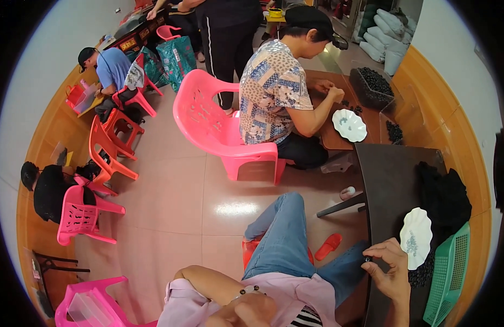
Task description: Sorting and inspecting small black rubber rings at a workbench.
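Observation:
My right hand [391, 267] is raised over the edge of the dark table [393, 171], thumb and forefinger pinching a small black round part [367, 259]. Close beside that hand, on the table, is a white scalloped dish [422, 218] with small grey-blue pieces in its middle. A heap of small black parts [421, 276] lies below the dish, partly hidden by it. My left hand [254, 309] is bent in near my chest, a beaded bracelet [246, 291] at its wrist. Its fingers do not show clearly, nor whether it holds anything.
A green basket [451, 272] and black cloth [444, 196] lie along the table's far right side. Ahead, a person in a patterned shirt [273, 92] works at a brown table with another white dish [350, 125] and a clear bin [372, 90] of black parts. Pink chairs stand leftward.

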### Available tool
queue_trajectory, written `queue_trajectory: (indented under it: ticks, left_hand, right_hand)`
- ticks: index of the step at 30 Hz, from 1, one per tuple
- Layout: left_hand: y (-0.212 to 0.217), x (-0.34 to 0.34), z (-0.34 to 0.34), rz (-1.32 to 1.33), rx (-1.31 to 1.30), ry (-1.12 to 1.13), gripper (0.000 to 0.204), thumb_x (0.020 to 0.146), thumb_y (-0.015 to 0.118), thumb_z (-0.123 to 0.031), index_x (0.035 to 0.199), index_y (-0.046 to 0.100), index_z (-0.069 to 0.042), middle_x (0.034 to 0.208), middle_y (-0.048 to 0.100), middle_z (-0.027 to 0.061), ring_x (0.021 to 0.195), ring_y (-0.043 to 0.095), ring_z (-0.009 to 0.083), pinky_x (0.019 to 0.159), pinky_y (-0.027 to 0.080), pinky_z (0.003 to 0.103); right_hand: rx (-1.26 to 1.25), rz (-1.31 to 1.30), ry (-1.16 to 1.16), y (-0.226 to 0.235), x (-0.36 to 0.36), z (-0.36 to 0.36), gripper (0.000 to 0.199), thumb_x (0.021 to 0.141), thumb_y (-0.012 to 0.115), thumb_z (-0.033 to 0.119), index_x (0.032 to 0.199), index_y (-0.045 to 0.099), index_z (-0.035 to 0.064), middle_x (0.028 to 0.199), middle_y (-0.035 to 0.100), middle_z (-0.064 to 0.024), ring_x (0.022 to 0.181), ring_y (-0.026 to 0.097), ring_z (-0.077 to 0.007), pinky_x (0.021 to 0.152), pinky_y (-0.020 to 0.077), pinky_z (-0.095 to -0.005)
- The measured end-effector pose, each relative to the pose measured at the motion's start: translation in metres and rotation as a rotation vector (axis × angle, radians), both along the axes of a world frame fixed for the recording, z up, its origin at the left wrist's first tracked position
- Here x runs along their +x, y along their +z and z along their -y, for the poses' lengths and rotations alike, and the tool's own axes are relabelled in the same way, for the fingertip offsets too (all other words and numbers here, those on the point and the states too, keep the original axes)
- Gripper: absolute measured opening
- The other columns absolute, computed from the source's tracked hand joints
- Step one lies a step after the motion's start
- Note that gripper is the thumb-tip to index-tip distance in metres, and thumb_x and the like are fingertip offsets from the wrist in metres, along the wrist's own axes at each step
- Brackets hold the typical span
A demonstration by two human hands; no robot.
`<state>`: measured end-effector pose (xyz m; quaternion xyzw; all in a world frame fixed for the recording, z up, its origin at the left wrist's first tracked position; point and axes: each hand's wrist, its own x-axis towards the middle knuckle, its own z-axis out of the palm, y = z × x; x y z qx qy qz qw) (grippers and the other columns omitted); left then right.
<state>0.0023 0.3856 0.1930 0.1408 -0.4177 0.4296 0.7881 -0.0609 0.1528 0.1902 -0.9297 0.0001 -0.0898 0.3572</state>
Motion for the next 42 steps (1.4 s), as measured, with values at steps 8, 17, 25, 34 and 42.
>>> queue_trajectory:
  ticks: [8,17,25,34,42]
  left_hand:
    - [-0.077,-0.023,-0.002,-0.355,0.143,-0.164,0.02,0.093,0.052,-0.023,0.094,0.062,-0.005,0.089,0.058,0.0099,0.072,0.057,0.0202,0.063,0.047,0.036]
    - [-0.105,0.027,0.064,-1.131,1.044,-1.574,0.036,0.096,0.055,-0.03,0.119,0.058,-0.003,0.104,0.06,0.0037,0.097,0.056,0.0099,0.085,0.044,0.024]
    - [-0.111,0.018,0.086,-0.997,0.991,-1.949,0.038,0.096,0.056,-0.03,0.117,0.06,0.002,0.099,0.062,0.005,0.087,0.055,0.0098,0.081,0.046,0.026]
    - [-0.122,0.003,0.097,-1.011,0.922,-2.104,0.032,0.094,0.059,-0.022,0.116,0.059,0.002,0.107,0.062,0.0055,0.092,0.058,0.0115,0.083,0.047,0.027]
    - [-0.133,-0.001,0.103,-0.984,1.051,-2.143,0.028,0.091,0.063,-0.019,0.112,0.062,-0.001,0.103,0.064,0.007,0.092,0.06,0.0147,0.086,0.047,0.032]
  right_hand:
    - [-0.028,0.01,-0.03,0.006,-0.015,0.006,0.023,0.065,0.078,0.007,0.086,0.069,0.0034,0.085,0.067,-0.0087,0.082,0.058,-0.0239,0.071,0.046,-0.0322]
    - [-0.041,0.194,0.149,0.002,0.0,0.009,0.031,0.066,0.08,0.009,0.095,0.069,0.0056,0.095,0.067,-0.0072,0.082,0.058,-0.0251,0.072,0.0447,-0.0342]
    - [-0.037,0.213,0.116,-0.015,-0.018,0.019,0.031,0.069,0.079,0.01,0.098,0.069,0.0057,0.099,0.065,-0.0045,0.085,0.056,-0.0228,0.073,0.0452,-0.0326]
    - [0.022,0.205,0.037,-0.035,-0.042,0.026,0.03,0.07,0.078,0.012,0.098,0.069,0.006,0.098,0.065,-0.0043,0.084,0.056,-0.0234,0.074,0.0462,-0.033]
    - [0.154,0.238,-0.054,-0.051,-0.064,0.026,0.025,0.073,0.075,0.011,0.097,0.071,0.0079,0.097,0.065,-0.0043,0.085,0.054,-0.0256,0.077,0.0471,-0.0347]
